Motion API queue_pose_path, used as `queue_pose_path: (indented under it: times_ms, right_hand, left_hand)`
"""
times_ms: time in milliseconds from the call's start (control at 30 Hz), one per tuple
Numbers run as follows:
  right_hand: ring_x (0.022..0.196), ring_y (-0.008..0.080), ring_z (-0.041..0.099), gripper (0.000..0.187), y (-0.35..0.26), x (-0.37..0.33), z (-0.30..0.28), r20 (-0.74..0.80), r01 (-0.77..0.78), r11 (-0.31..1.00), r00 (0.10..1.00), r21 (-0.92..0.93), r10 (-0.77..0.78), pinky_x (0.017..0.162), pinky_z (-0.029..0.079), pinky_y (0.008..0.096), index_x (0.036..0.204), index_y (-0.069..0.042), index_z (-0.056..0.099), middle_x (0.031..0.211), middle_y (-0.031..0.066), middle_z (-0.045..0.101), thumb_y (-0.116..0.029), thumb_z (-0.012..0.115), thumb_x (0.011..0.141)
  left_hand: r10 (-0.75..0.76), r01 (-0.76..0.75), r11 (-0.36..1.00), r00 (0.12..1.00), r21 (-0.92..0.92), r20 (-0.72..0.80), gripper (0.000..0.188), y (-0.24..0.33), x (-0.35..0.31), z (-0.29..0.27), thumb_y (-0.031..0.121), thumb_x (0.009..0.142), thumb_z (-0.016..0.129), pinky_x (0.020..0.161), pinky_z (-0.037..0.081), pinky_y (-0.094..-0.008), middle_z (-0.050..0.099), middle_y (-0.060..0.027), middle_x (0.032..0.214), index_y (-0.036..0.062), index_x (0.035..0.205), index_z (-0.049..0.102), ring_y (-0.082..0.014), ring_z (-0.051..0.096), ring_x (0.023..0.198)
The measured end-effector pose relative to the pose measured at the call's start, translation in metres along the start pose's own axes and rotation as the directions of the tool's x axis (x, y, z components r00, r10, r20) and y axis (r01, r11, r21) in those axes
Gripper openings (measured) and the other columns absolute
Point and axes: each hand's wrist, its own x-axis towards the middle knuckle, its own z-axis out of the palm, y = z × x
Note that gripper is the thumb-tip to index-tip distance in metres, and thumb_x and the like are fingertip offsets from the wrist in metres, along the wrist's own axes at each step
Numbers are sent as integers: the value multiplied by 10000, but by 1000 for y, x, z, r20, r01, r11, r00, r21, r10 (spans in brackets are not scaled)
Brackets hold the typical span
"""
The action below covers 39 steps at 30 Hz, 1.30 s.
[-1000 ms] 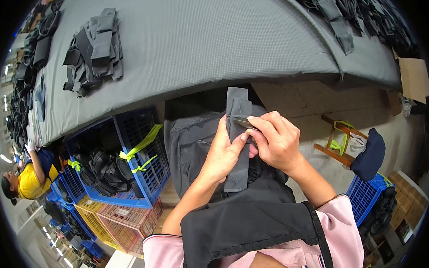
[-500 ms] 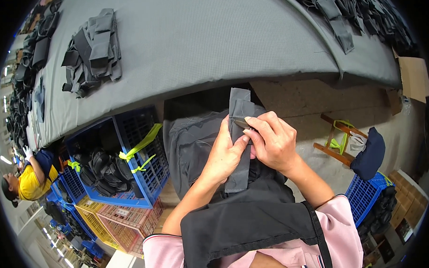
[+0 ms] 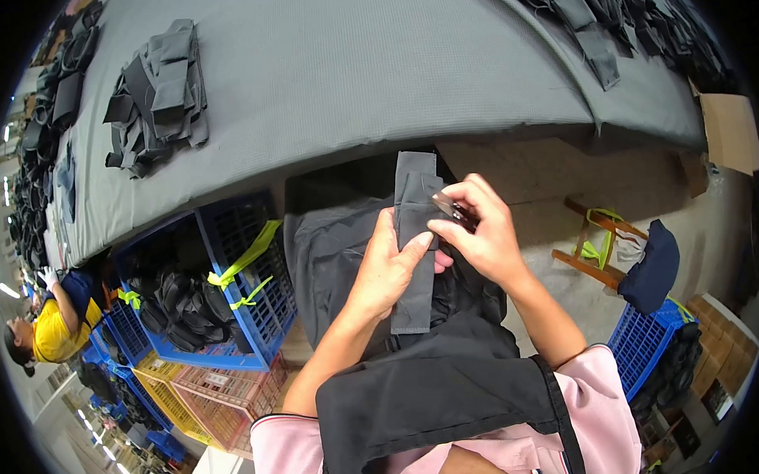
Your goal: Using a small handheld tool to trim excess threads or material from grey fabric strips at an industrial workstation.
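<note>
My left hand (image 3: 379,275) grips a long dark grey fabric strip (image 3: 412,307) with folded layers near its top, thumb across the front. In my right hand (image 3: 490,237) is a pair of small dark thread snips (image 3: 455,211), pinched between thumb and fingers. The tips of the snips point at the strip's right edge, close to the folded part; whether they touch a thread is too small to tell. The strip hangs upright above my lap, in front of a dark cloth heap (image 3: 318,264). Its lower end reaches my black apron (image 3: 435,385).
A grey-covered table (image 3: 332,63) spans the far side, bearing stacked strips (image 3: 161,94) and a dark pile (image 3: 640,27). Blue crate (image 3: 261,325) with black items stands left, a wooden stool (image 3: 597,246) right. A person in yellow (image 3: 60,319) is far left.
My right hand has drawn slightly up and back, and the snips now show more clearly at the strip's right edge. My left hand still holds the strip, shifted slightly left in view.
</note>
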Motion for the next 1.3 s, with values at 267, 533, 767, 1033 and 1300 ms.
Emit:
queue_pose_path:
  times_ms: [267, 533, 767, 1033, 1300]
  right_hand:
    - [541, 84, 395, 158, 3, -20, 18, -63, 62, 996, 996, -62, -66, 489, 332, 234, 723, -7, 553, 648, 23, 458, 78, 679, 680]
    - [511, 130, 573, 247, -3, -18, 12, 141, 17, 1000, 990, 11, -18, 466, 442, 247, 939, -28, 615, 646, 64, 575, 80, 587, 718]
    - [717, 87, 556, 292, -4, -8, 4, -78, -103, 994, 991, 41, 106, 616, 452, 226, 1093, -27, 584, 843, 60, 598, -27, 626, 804]
    - [561, 167, 512, 271, -18, -26, -16, 87, 182, 882, 983, -435, -160, 485, 424, 261, 904, -15, 600, 773, 75, 503, -43, 726, 666]
    - [560, 202, 562, 240, -25, -18, -16, 173, 242, 804, 969, -543, -175, 493, 428, 311, 844, -66, 601, 759, 47, 481, -142, 739, 663]
  left_hand:
    - [-50, 47, 997, 998, -69, -45, 547, -9, -11, -7, 334, 888, 587, 697, 528, -301, 555, -113, 1044, 23, 1249, 320, -158, 607, 798]
    - [-21, 24, 999, 996, 26, -92, 470, -6, -12, -9, 309, 916, 536, 724, 521, -293, 548, -107, 1065, 22, 1242, 355, -150, 587, 874]
    - [-7, 5, 991, 1000, -131, -8, 570, -5, -10, -11, 256, 912, 541, 784, 510, -342, 538, -158, 1162, 27, 1355, 265, -239, 612, 939]
    - [83, -87, 979, 996, -183, -31, 526, -8, -6, -11, 187, 908, 546, 836, 490, -347, 528, -130, 1189, 40, 1345, 293, -208, 562, 1028]
    - [121, -130, 985, 990, -117, -77, 502, -8, -8, -5, 173, 902, 555, 971, 389, -340, 536, -151, 1210, 45, 1319, 307, -207, 509, 1127]
